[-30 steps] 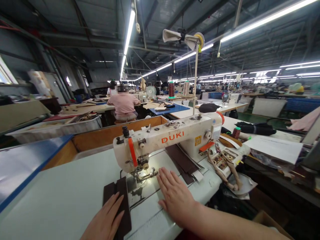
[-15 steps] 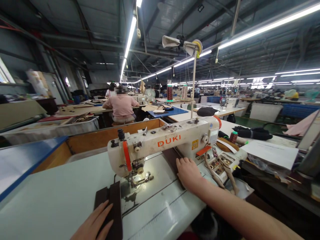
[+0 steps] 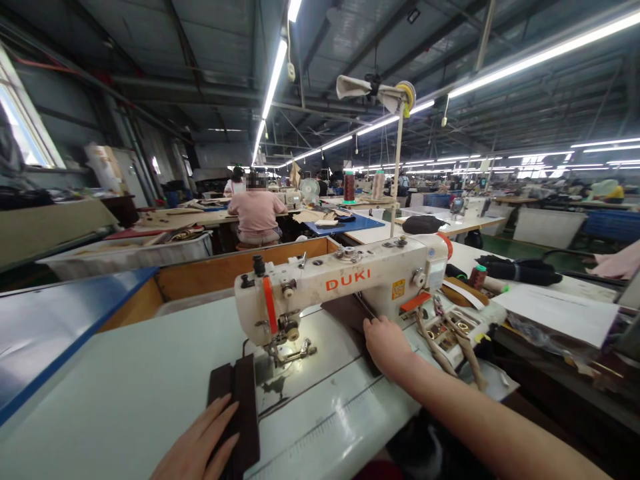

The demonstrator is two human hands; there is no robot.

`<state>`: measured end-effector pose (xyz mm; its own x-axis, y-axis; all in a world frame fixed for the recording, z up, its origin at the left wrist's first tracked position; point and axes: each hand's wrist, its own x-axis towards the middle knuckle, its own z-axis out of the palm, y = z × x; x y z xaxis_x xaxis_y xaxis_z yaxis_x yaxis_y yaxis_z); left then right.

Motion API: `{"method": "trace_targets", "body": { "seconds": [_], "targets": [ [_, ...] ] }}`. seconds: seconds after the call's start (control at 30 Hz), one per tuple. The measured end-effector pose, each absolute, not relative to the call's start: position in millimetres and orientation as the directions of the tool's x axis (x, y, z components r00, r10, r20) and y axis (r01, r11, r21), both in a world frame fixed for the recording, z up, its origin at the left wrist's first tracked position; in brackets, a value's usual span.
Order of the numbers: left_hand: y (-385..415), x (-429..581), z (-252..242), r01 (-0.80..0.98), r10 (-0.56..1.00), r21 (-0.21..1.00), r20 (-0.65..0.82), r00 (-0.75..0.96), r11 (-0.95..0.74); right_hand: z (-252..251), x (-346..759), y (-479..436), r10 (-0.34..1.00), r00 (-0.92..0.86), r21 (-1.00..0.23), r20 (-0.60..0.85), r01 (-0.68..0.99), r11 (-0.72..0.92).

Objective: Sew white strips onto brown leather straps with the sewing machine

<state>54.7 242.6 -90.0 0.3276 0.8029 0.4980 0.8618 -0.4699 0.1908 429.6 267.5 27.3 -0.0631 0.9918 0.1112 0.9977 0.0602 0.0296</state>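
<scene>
A white DUKI sewing machine (image 3: 345, 283) stands on a pale green table (image 3: 125, 393). My left hand (image 3: 200, 443) lies flat, fingers stretched, on a dark brown strip of material (image 3: 240, 407) left of the needle. My right hand (image 3: 384, 340) reaches under the machine's arm with its fingers curled onto a stack of dark brown pieces (image 3: 347, 310); the fingertips are hidden, so I cannot make out whether they pinch a piece.
A tray of metal rings and tan straps (image 3: 450, 330) sits right of the machine, with white paper (image 3: 555, 310) beyond. A wooden bin (image 3: 210, 273) and blue-edged table (image 3: 55, 327) lie behind left. A person in pink (image 3: 256, 213) sits at a far table.
My right hand moved from flat on the table near the needle to the brown stack under the machine's arm, fingers curling. My left hand stayed on the strip.
</scene>
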Motion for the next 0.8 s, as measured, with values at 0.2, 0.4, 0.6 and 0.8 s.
{"method": "trace_targets", "body": {
  "seconds": [0.2,0.4,0.6,0.8],
  "targets": [
    [231.7,63.6,-71.5,0.861,0.796,0.182,0.506,0.332,-0.475,36.1,434.4,268.0,0.99,-0.07,-0.051,0.123,0.996,0.076],
    [224.2,69.1,-40.5,0.867,0.789,0.104,0.478,0.386,-0.488,56.9,447.4,265.6,0.987,-0.029,-0.261,0.159,0.963,0.07],
    [184.4,92.6,-1.7,0.863,0.737,0.086,0.566,0.368,-0.497,79.4,464.9,202.3,0.986,-0.029,-0.565,0.166,0.817,0.119],
    [129.9,159.8,36.4,0.671,0.376,-0.185,0.708,0.598,-0.718,85.0,423.9,127.6,0.965,-0.264,-0.993,-0.008,0.115,0.024]
  ]
}}
